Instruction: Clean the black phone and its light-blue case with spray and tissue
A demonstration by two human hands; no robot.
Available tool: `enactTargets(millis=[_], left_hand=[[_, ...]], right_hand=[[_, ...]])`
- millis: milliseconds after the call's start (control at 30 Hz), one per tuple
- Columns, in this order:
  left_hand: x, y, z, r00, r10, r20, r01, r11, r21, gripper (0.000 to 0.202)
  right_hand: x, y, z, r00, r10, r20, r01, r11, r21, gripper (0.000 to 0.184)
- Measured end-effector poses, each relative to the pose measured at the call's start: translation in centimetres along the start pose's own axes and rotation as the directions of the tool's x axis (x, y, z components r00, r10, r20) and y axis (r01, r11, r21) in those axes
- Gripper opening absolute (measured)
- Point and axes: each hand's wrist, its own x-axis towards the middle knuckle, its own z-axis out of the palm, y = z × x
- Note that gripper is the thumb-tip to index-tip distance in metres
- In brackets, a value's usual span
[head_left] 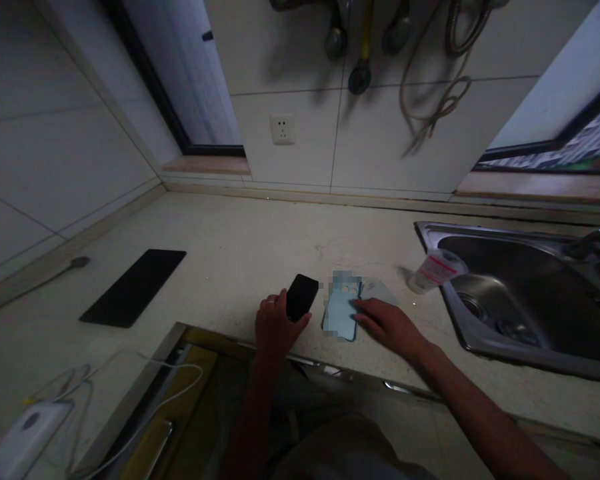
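My left hand [275, 325] is closed around the edge of a black phone [301, 297], its dark face tilted up, at the front of the counter. Just to the right is a light-blue phone [341, 312] with round camera rings near its top; part of its outline is pixelated. The fingers of my right hand [387, 325] grip the light-blue phone's right edge, thumb and forefinger a little apart. Behind that hand lies a thin, pale grey flat piece [380, 291], partly covered, whose kind I cannot make out.
A plastic cup [436, 271] with pink print stands by the steel sink [453, 313] at right. A black flat mat [136, 288] lies at left, near a cable end [79, 262]. A white box-shaped device [30, 433] with white cords sits front left. A socket [283, 129] is on the wall.
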Motion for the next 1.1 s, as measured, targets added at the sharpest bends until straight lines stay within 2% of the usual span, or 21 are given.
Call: enactTargets(millis=[133,300,400,500,567,633,700,800,867,933,1000,1100], left_hand=[[0.5,0.7,-0.5,0.996,-0.055,0.074,0.054,0.998,0.009,0.061],[0.8,1.1,-1.0,0.974,-0.161,0.157,0.181,0.976,-0.119,0.048],[0.6,1.1,-1.5,0.968,-0.195,0.157,0.233,0.932,-0.276,0.053],[-0.1,1.5,-2.1,0.968,-0.208,0.140,0.250,0.833,-0.493,0.063],[-0.6,2.2,-2.1,0.972,-0.207,0.108,0.232,0.808,-0.542,0.071],[-0.9,3.1,-1.7,0.986,-0.155,0.064,0.165,0.832,-0.530,0.081],[-1.0,4.0,-1.1,0.990,-0.121,0.073,0.141,0.854,-0.502,0.082],[-1.0,4.9,-0.3,0.986,-0.146,0.080,0.166,0.875,-0.454,0.083],[-0.9,5.3,-0.2,0.985,-0.151,0.085,0.173,0.888,-0.425,0.082],[-0.8,5.6,-0.5,0.985,-0.139,0.103,0.169,0.905,-0.390,0.080],[-0.7,5.7,-0.7,0.982,-0.125,0.141,0.167,0.923,-0.346,0.078],[-0.7,6.0,-0.8,0.977,-0.112,0.180,0.161,0.945,-0.285,0.077]], right_hand=[[0.1,-0.2,0.4,0.996,-0.068,0.064,0.073,0.994,-0.076,0.039],[0.3,-1.1,0.7,0.986,-0.152,0.070,0.161,0.977,-0.140,0.038],[0.4,-1.7,1.1,0.982,-0.172,0.076,0.182,0.973,-0.139,0.036],[0.6,-2.3,1.8,0.985,-0.157,0.069,0.164,0.980,-0.115,0.033],[0.9,-2.9,2.2,0.987,-0.147,0.066,0.153,0.984,-0.088,0.032],[1.3,-3.5,2.5,0.988,-0.133,0.076,0.136,0.990,-0.034,0.032],[1.6,-4.1,2.6,0.994,-0.082,0.077,0.079,0.996,0.048,0.035],[1.6,-4.3,2.9,0.994,0.099,0.052,-0.109,0.964,0.241,0.040],[1.4,-4.0,3.3,0.969,0.237,0.061,-0.242,0.882,0.405,0.043],[1.2,-3.5,3.8,0.940,0.330,0.089,-0.324,0.779,0.537,0.047],[1.2,-2.9,4.3,0.920,0.374,0.113,-0.361,0.702,0.614,0.049],[1.3,-2.5,4.6,0.913,0.383,0.139,-0.372,0.646,0.666,0.050]])
